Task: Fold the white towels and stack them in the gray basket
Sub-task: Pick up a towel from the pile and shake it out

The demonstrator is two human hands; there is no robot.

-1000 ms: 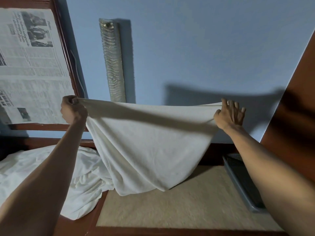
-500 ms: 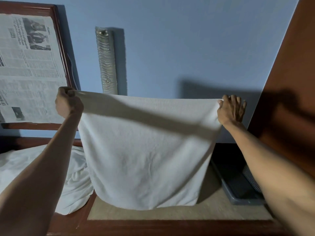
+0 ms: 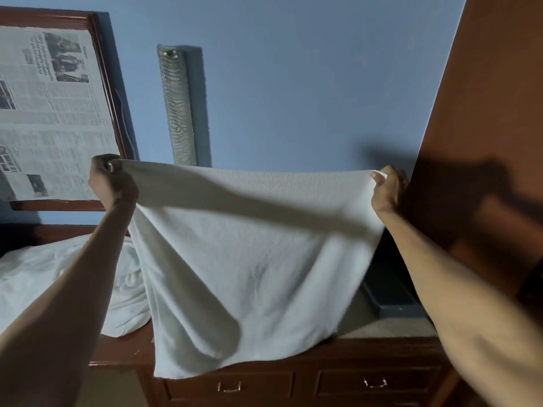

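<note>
A white towel (image 3: 249,265) hangs spread out in front of me above the dresser, its top edge stretched between my hands. My left hand (image 3: 110,183) grips the top left corner in a fist. My right hand (image 3: 388,189) pinches the top right corner. The towel's lower edge drapes over the dresser's front. A heap of more white towels (image 3: 58,277) lies on the dresser at the left. Only a corner of the gray basket (image 3: 393,304) shows at the right, behind the towel and my right forearm.
The wooden dresser (image 3: 323,351) has a beige mat (image 3: 382,327) on top and drawers with metal handles below. A framed newspaper (image 3: 50,118) leans at the back left. A ribbed silver tube (image 3: 176,107) runs up the blue wall. A brown wooden panel (image 3: 484,142) stands at the right.
The towel has been stretched wider and flatter between my hands. Its lower edge has swung toward me, over the dresser's front. My view has tilted down, showing the drawers.
</note>
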